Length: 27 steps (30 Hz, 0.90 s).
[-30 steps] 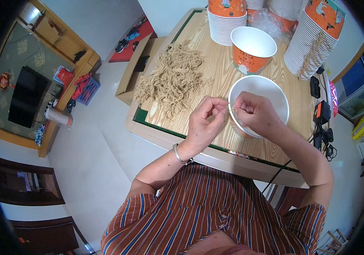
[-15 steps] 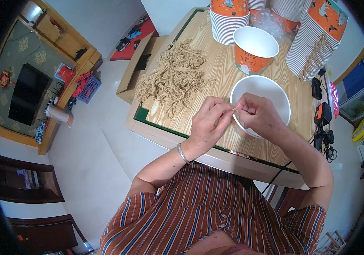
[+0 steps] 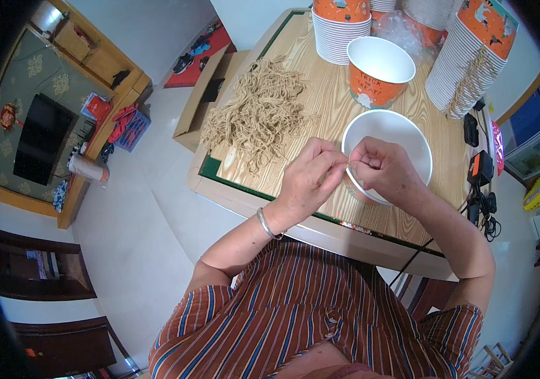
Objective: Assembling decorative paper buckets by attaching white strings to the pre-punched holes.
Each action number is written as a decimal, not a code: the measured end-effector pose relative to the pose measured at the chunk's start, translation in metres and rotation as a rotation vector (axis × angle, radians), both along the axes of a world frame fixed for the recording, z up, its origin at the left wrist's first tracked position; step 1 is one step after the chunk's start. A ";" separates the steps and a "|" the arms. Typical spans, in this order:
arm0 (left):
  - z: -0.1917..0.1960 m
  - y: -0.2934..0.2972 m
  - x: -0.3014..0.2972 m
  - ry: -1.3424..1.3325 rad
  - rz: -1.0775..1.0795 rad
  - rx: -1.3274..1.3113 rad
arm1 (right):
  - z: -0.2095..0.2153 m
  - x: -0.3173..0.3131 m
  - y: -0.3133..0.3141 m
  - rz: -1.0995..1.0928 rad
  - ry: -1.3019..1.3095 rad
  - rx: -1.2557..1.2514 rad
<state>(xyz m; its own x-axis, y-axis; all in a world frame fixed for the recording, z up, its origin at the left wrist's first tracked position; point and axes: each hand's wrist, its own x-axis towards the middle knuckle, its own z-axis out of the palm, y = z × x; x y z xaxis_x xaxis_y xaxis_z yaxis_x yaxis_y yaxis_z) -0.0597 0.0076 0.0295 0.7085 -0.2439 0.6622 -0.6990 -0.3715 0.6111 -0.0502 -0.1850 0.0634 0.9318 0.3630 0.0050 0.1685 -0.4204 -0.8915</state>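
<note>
My left hand and my right hand meet fingertip to fingertip over the near rim of a white paper bucket. Both pinch a thin tan string at that rim. The bucket stands upright on the wooden table, and its orange outside shows below my fingers. A loose pile of tan string pieces lies on the table to the left of my left hand. A metal bangle sits on my left wrist.
Another orange-and-white bucket stands behind the first. Stacks of nested buckets line the far edge, and a tall stack at the right has strings draped on it. Black gadgets and cables lie at the table's right edge. A cardboard box sits on the floor.
My two hands have drawn closer together at the bucket's rim; the short stretch of string seen between them a second ago is now hidden by the fingertips.
</note>
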 end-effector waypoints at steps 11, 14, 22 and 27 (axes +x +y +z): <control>-0.001 0.005 0.012 0.263 -0.205 -0.145 | -0.002 -0.004 0.004 -0.036 -0.194 -0.034; -0.006 0.005 0.016 0.312 -0.236 -0.210 | 0.000 -0.006 0.005 -0.025 -0.258 -0.063; -0.009 0.009 0.018 0.487 -0.320 -0.303 | 0.008 -0.008 0.008 -0.036 -0.243 -0.075; -0.010 0.008 0.017 0.473 -0.301 -0.297 | 0.001 -0.007 0.006 -0.006 -0.448 -0.095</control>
